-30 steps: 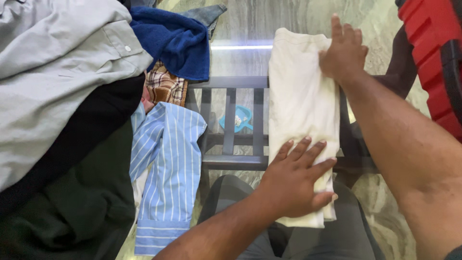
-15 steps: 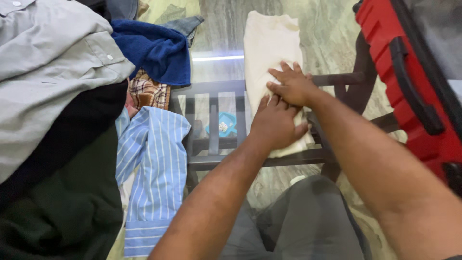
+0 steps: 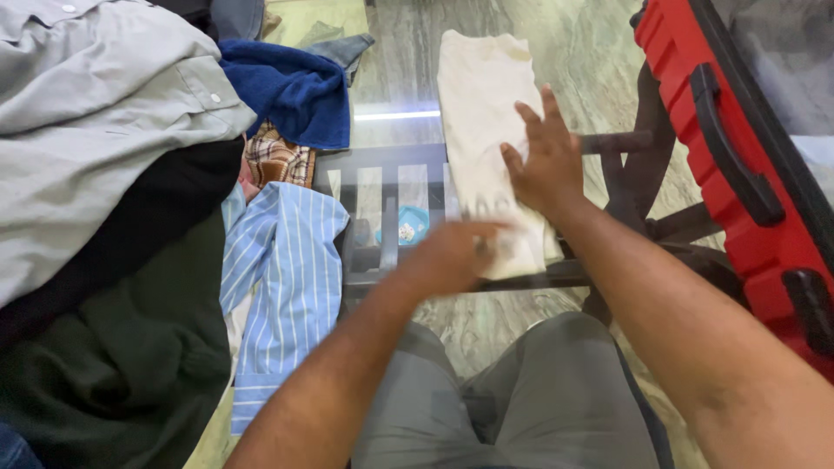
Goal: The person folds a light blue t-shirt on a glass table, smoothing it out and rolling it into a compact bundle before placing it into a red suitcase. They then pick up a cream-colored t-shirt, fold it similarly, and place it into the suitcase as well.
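Head view: both forearms stretched forward over a folded cream cloth [image 3: 486, 113] lying long and flat on the glass worktop [image 3: 408, 95]. Right hand [image 3: 543, 161] spread flat, fingers apart, palm on the cloth's right edge, gripping nothing. Left hand [image 3: 452, 252] blurred at the cloth's near end, loosely open, contact unclear. Left of the cloth: soft heap with striped blue shirt [image 3: 287, 269], navy towel [image 3: 291, 91], grey shirt [image 3: 95, 130]. Right of it: hard red suitcase [image 3: 738, 165].

Under the right hand [image 3: 546, 165] lies a cream folded cloth [image 3: 482, 113]. Left of the left hand [image 3: 452, 254] lies a blue-and-white striped shirt [image 3: 282, 269]; right, a red suitcase [image 3: 695, 148].
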